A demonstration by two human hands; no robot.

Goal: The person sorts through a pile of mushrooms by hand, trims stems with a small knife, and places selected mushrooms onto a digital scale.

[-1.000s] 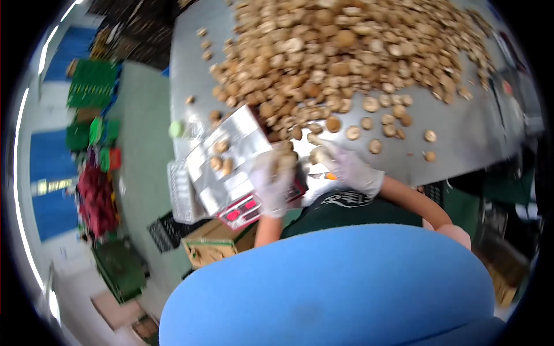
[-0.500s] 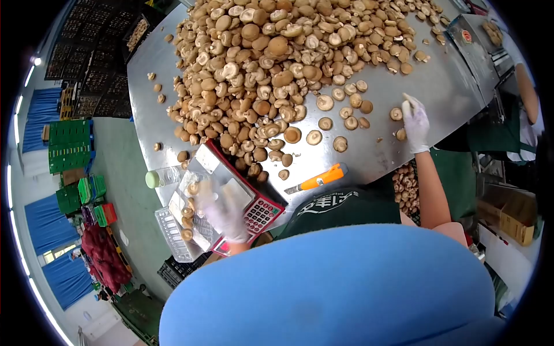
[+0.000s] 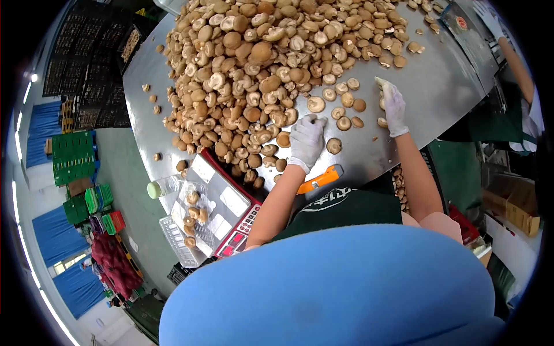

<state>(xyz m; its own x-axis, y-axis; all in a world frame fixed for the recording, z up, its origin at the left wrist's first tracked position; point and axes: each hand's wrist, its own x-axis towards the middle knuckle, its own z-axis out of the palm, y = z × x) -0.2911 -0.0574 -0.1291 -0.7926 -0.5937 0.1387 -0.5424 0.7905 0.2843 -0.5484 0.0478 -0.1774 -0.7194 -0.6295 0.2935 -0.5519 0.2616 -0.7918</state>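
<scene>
My left hand (image 3: 307,141), in a white glove, is over the steel table (image 3: 427,86) at the pile's near edge. Its fingers curl down around a mushroom, which they mostly hide. The gloved right hand (image 3: 393,106) is farther right, its fingers bent around a mushroom (image 3: 381,104). A second mushroom (image 3: 382,122) shows beside its palm. Between the hands lie several loose mushrooms (image 3: 344,123), some with their gills up. An orange utility knife (image 3: 319,180) rests close to my left wrist.
A large mushroom pile (image 3: 231,81) covers the table's far side. At left, a red-framed scale (image 3: 236,199) bears a clear plastic tray (image 3: 196,222) with several mushrooms. A green-capped bottle (image 3: 154,190) lies beside it. Another person's arm (image 3: 515,69) shows at right.
My left hand has left the tray on the scale and come right to the loose mushrooms. The right hand has shifted left, with two mushrooms moving along beside it. The view has also shifted slightly.
</scene>
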